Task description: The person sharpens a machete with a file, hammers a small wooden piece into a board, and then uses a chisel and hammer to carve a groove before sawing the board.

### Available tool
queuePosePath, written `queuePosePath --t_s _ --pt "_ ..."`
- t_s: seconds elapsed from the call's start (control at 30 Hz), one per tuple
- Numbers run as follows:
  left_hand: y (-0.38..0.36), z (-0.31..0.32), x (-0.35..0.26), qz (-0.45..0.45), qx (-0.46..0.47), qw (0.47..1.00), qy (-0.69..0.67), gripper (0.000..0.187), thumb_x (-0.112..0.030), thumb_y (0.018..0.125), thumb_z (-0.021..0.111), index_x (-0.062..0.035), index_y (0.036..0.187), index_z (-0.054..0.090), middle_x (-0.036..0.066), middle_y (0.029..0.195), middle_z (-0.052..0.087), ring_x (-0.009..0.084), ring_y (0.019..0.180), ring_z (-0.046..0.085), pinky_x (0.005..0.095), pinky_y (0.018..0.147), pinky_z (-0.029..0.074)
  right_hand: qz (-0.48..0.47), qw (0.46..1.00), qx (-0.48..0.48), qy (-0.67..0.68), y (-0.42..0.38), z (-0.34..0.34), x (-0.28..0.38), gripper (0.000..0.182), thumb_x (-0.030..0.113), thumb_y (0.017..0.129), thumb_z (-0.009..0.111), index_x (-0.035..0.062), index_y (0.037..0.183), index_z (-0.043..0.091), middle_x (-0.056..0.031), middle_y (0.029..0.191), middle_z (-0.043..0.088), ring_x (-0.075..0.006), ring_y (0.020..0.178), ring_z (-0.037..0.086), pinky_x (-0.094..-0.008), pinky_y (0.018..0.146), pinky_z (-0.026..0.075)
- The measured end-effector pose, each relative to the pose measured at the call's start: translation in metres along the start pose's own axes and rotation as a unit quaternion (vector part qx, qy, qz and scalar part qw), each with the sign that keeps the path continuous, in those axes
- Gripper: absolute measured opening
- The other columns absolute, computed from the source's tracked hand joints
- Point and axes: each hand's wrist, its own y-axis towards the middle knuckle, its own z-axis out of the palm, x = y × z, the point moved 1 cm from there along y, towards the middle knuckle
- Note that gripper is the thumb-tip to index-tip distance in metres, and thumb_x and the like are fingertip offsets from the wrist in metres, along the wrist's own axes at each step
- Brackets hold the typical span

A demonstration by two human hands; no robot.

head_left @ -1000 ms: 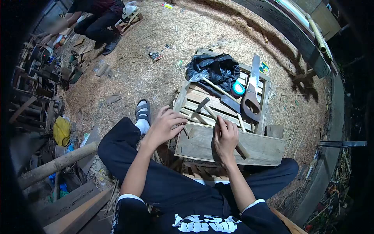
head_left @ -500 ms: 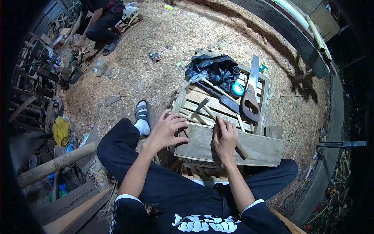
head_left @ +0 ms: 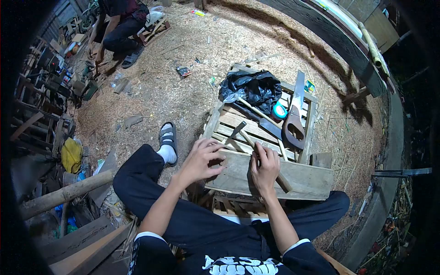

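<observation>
**Left hand shifts onto plank end; right hand keeps its pinch**

Since a second ago the left hand (head_left: 201,160) has slid from the pallet's edge onto the near-left end of the plank (head_left: 302,178); fingers now curl over that end, pressing down, not fully closed. The right hand (head_left: 265,168) stays mid-plank, fingers pressed together, pinching a thin stick-like piece (head_left: 256,153) upright against the wood; what it is cannot be told. The plank lies across the near edge of the pallet (head_left: 220,120), above the person's lap. Judgement: the board now looks braced at two points.

Surroundings: a hammer (head_left: 243,130) lies on the slats at 12 o'clock from the hands, a handsaw (head_left: 295,121) at 1 o'clock, a tape roll (head_left: 279,111) and black bag (head_left: 252,87) beyond. Another person (head_left: 117,27) crouches at 10 o'clock, well apart. The hammer's handle runs close to the right hand's fingers.
</observation>
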Motion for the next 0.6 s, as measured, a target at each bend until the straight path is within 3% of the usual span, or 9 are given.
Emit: queuePosePath --t_s 0.2,0.37,0.5,0.6 --pt "-0.004 -0.019 0.003 -0.021 0.007 0.999 0.037 0.04 -0.031 0.078 0.088 -0.0131 0.112 0.079 0.008 0.142 0.066 0.0287 0.141 0.051 0.0534 0.125 0.029 -0.006 1.0 -0.024 0.018 0.0 -0.002 -0.001 0.042 0.012 0.088 0.078 0.0112 0.129 0.072 -0.0085 0.102 0.068 -0.0282 0.095 0.063 -0.0416 0.082 0.049" --pt "-0.007 -0.014 0.008 -0.008 0.019 0.998 0.061 0.035 -0.028 0.084 0.084 -0.0133 0.116 0.078 0.007 0.131 0.071 0.0273 0.133 0.058 0.0521 0.124 0.031 -0.048 0.997 -0.067 0.007 -0.004 -0.006 0.001 0.042 0.014 0.085 0.08 0.0119 0.126 0.074 -0.0071 0.097 0.07 -0.0272 0.086 0.066 -0.04 0.075 0.052" --pt "0.005 -0.019 0.006 -0.031 0.025 0.997 0.068 0.033 -0.026 0.085 0.083 -0.013 0.115 0.079 0.006 0.126 0.073 0.0265 0.129 0.06 0.0517 0.123 0.032 -0.047 0.998 -0.032 0.01 -0.006 -0.008 0.004 0.038 0.012 0.087 0.078 0.0103 0.125 0.072 -0.0093 0.095 0.069 -0.0289 0.088 0.069 -0.0407 0.076 0.054" --pt "0.011 -0.025 0.003 -0.026 0.056 0.995 0.082 0.035 -0.029 0.084 0.083 -0.0131 0.115 0.079 0.006 0.126 0.072 0.0259 0.13 0.059 0.0519 0.123 0.031 -0.064 0.998 -0.018 -0.006 -0.004 -0.014 0.005 0.037 0.017 0.088 0.079 0.0135 0.125 0.073 -0.0083 0.094 0.071 -0.0286 0.079 0.069 -0.0412 0.069 0.053"
